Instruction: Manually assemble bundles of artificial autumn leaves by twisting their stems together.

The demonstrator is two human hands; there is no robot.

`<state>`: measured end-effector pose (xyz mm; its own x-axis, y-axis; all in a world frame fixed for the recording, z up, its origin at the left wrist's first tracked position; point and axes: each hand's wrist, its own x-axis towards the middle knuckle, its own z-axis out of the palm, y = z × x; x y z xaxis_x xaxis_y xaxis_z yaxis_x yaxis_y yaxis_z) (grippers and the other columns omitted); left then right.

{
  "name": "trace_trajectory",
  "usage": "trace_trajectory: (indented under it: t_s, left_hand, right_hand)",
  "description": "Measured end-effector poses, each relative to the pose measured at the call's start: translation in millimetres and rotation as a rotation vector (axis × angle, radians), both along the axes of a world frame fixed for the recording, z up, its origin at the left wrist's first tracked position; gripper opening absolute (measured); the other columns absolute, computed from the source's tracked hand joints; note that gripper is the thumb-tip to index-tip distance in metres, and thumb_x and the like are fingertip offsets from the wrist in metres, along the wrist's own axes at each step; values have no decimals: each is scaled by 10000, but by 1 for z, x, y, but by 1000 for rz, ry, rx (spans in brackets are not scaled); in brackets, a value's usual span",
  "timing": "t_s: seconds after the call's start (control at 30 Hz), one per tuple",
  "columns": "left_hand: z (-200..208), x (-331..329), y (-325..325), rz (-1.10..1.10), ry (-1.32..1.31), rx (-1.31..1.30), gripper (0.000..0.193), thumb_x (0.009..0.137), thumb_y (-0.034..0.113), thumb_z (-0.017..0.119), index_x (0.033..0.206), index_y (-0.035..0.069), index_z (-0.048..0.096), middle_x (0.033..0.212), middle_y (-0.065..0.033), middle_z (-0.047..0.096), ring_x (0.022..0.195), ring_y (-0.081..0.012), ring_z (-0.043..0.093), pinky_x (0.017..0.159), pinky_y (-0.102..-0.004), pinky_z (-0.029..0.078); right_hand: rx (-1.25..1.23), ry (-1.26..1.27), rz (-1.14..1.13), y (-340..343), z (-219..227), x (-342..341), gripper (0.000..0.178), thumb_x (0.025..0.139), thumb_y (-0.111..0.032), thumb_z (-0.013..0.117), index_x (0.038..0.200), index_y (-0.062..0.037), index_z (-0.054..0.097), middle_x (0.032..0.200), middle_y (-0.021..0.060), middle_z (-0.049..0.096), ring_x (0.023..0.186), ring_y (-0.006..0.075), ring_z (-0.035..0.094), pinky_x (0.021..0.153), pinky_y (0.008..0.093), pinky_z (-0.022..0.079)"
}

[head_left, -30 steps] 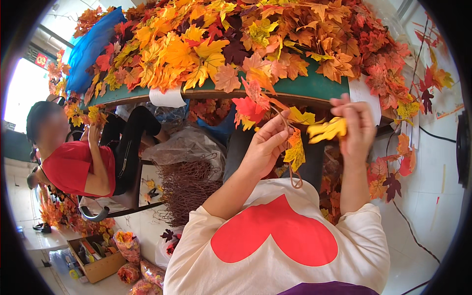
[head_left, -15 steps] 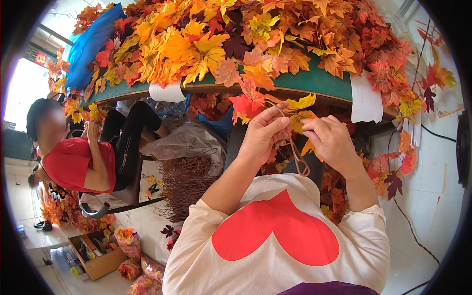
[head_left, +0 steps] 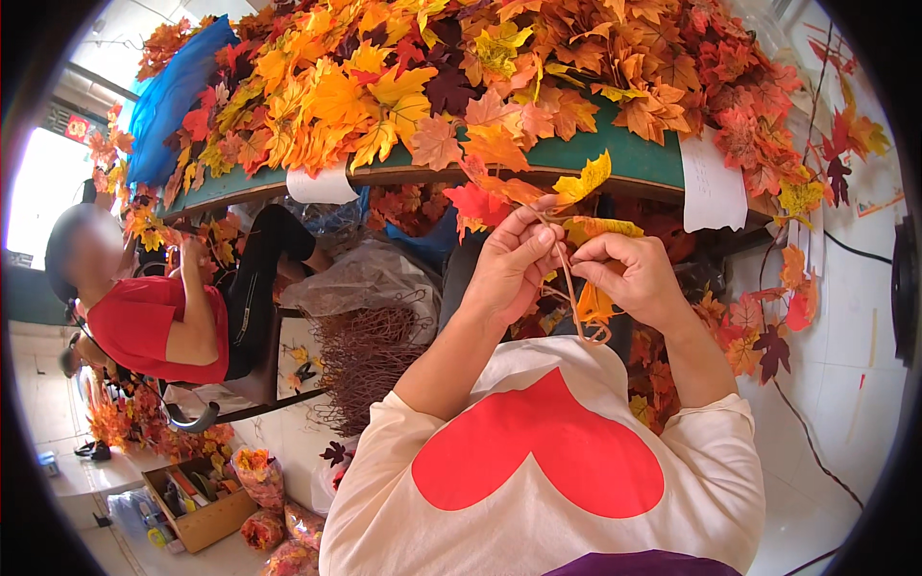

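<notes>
In front of my chest, my left hand (head_left: 521,257) pinches a thin brown stem (head_left: 572,296) between thumb and fingers. Its lower end hangs down in a small loop. Artificial maple leaves spread around the fingertips: a red leaf (head_left: 477,204) to the left, a yellow leaf (head_left: 584,179) above, and an orange-yellow leaf (head_left: 605,228) over my right hand (head_left: 629,276). That hand's thumb and fingers are pinched together close beside the brown stem; whatever lies between them is too small to make out.
A green-topped table (head_left: 615,158) ahead is heaped with artificial leaves (head_left: 375,106). White paper sheets (head_left: 713,182) hang off its edge. To my left sit a bundle of brown wire stems (head_left: 365,360) and a person in red (head_left: 158,322). A cardboard box (head_left: 206,514) stands on the floor.
My right hand has come left and slightly down, its fingertips now close to the brown stem. The yellow leaf above has tipped upward. My left hand has barely moved.
</notes>
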<state>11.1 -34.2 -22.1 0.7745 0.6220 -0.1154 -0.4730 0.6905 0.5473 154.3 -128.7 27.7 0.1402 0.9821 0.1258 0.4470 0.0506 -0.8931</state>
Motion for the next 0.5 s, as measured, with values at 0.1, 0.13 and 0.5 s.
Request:
trace_trajectory:
  t_s: [0.1,0.13,0.5]
  left_hand:
    - [-1,1,0,33,-27,14,385,831,31,543,1199,40,431,858,-39,591,755,-107,585,672,-216,480]
    - [-2,1,0,44,-29,34,388,832,28,540,1203,45,428,860,-40,590,752,-108,583,674,-219,480]
    - [-1,4,-4,113,-34,89,396,830,16,537,1207,39,418,851,-37,576,743,-109,576,696,-231,479]
  right_hand:
    - [-27,31,-12,-3,1,-1,85,748,-10,624,808,47,604,721,65,638,666,71,594,596,207,476]
    - [-28,45,-17,-3,0,-1,84,749,-5,621,808,52,606,726,67,640,671,72,597,597,205,479]
    - [-82,104,-62,-3,-4,-5,122,753,-54,623,835,36,623,722,87,643,673,69,592,623,220,482]
